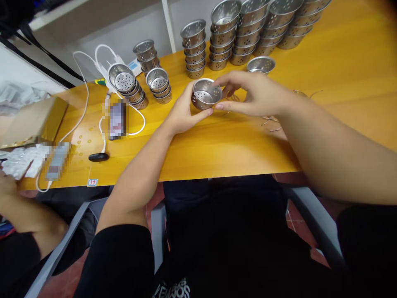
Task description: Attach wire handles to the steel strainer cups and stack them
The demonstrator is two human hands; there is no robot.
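Note:
A small perforated metal cup (207,94), tilted so its inside faces me, is held just over the table's middle. My left hand (182,108) wraps around its left side, thumb along the lower front. At the cup's right side, my right hand (248,93) has its index finger at the rim and its thumb low by the wall; the other fingers curl in. A thin wire loop (235,98) shows beneath the right hand; whether the fingers touch it, I cannot tell. Behind that hand a single perforated cup (261,65) stands on the table.
Tall stacks of perforated cups (221,45) line the back of the yellow table (198,155). Shorter stacks (124,80) stand left, near white cables and a phone (117,120). Thin wires (273,120) lie right. A cardboard box (37,120) and another person's arm (31,221) are at far left.

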